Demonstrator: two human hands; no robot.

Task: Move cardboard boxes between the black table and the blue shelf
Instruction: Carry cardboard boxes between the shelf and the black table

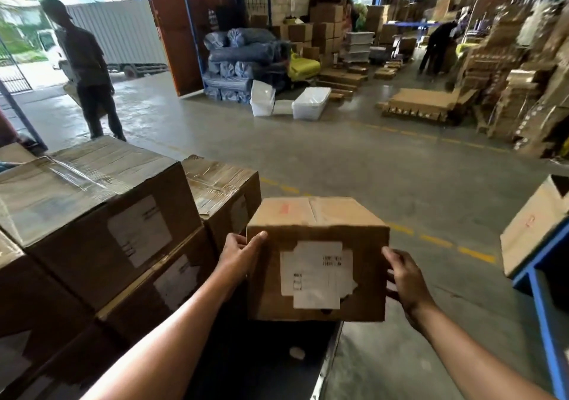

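Obs: small brown cardboard box with torn white labels (317,224) is held in the air between both hands, near face toward the camera, over the right edge of the black table (261,365). It does not appear to rest on the table.

Left hand (238,253): thumb laid on the front face, fingers wrapped round the left side, clamped on the box. Right hand (406,276): thumb at the front right edge, fingers curled behind the right side (tips hidden), also gripping.

Stack of large taped cardboard boxes (98,202) stands on the table just to the left of the held box. Blue metal shelf (538,304) sits at the far right edge of view, well apart from the held box, with an open tan cardboard box (535,227) on it.

Step, judged: carry phase, most likely table to shelf (direction not certain from one frame). Next move calls for a turn to the right, the box kept level, and a landing spot on the shelf. How much room is there, I cannot tell.
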